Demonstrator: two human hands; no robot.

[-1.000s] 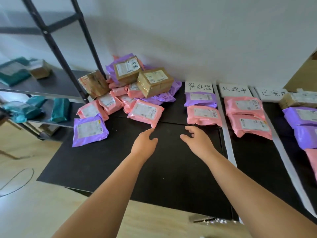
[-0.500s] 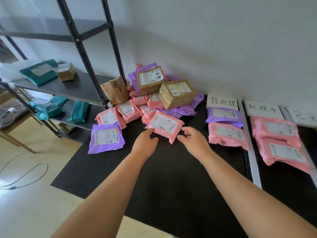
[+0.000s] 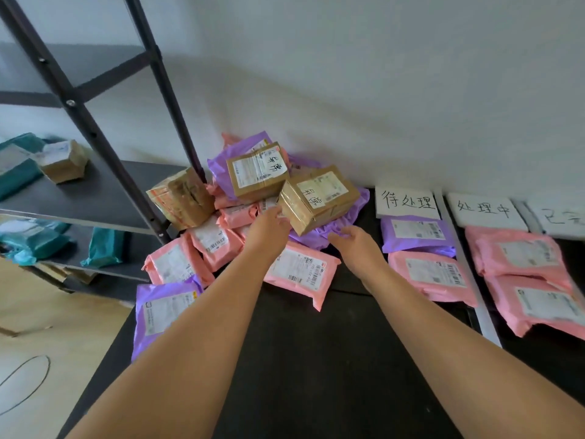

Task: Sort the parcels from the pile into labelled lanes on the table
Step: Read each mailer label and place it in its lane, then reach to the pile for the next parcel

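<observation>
Both hands are out over the parcel pile. Left hand point(image 3: 269, 228) is stretched to the brown cardboard box point(image 3: 319, 198) at the pile's front right. Its fingertips are against the box's lower left face, but it's blurred there, so I cannot tell if they have closed on it. Right hand point(image 3: 356, 247) is relaxed, fingers loosely spread and holding nothing. It is just beside the box's near corner, over the crumpled purple plastic mailer point(image 3: 316, 239) the box sits on.

Setting: a black worktop point(image 3: 300, 359) runs up to a white wall point(image 3: 380, 90). On the left, a black metal shelving rack point(image 3: 95, 134) carries teal plastic mailers point(image 3: 104, 248) and a small cardboard carton point(image 3: 63, 161). Below is a pale wood floor point(image 3: 63, 327) with a thin dark cable point(image 3: 28, 384).

In the pile, a second brown cardboard box point(image 3: 258, 171) sits higher and further back. A tape-wrapped brown parcel point(image 3: 182, 199) leans by the rack's post. A flat pink plastic mailer point(image 3: 300, 270) with a barcode label lies between the forearms.

White tape strips point(image 3: 489, 327) split the worktop into lanes. The first lane holds a lilac mailer point(image 3: 414, 234) and a pink mailer point(image 3: 430, 277). The next lane holds two more pink mailers point(image 3: 519, 255).

Writing: both brown boxes carry handwritten stickers reading 异常. The white paper lane signs read 待处理 point(image 3: 406, 202) and 处理中 point(image 3: 484, 209). A third sign starts 已 and is cut off by the edge.
</observation>
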